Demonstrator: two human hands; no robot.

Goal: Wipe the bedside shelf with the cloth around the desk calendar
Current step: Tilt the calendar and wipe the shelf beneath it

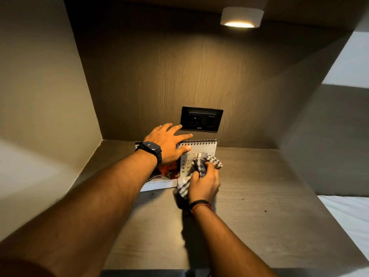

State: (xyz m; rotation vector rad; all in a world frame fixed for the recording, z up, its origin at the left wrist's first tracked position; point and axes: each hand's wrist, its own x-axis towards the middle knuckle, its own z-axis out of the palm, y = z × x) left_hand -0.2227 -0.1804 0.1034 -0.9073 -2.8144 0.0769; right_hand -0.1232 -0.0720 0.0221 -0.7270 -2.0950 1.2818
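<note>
A spiral-bound desk calendar (201, 149) stands near the back of the wooden bedside shelf (259, 196). My left hand (168, 145), with a black watch on the wrist, hovers over the calendar's top edge with its fingers spread; the thumb touches the spiral binding. My right hand (203, 183) is closed on a crumpled blue-and-white checked cloth (199, 166), held right in front of the calendar's date page. One end of the cloth hangs down to the shelf beside my wrist. My hands hide part of the calendar's picture and its dates.
A black wall socket plate (201, 118) sits on the back panel just above the calendar. A round lamp (240, 18) glows under the top panel. Side panels close the niche left and right. A few dark specks (265, 211) dot the shelf. White bedding (351, 212) lies at right.
</note>
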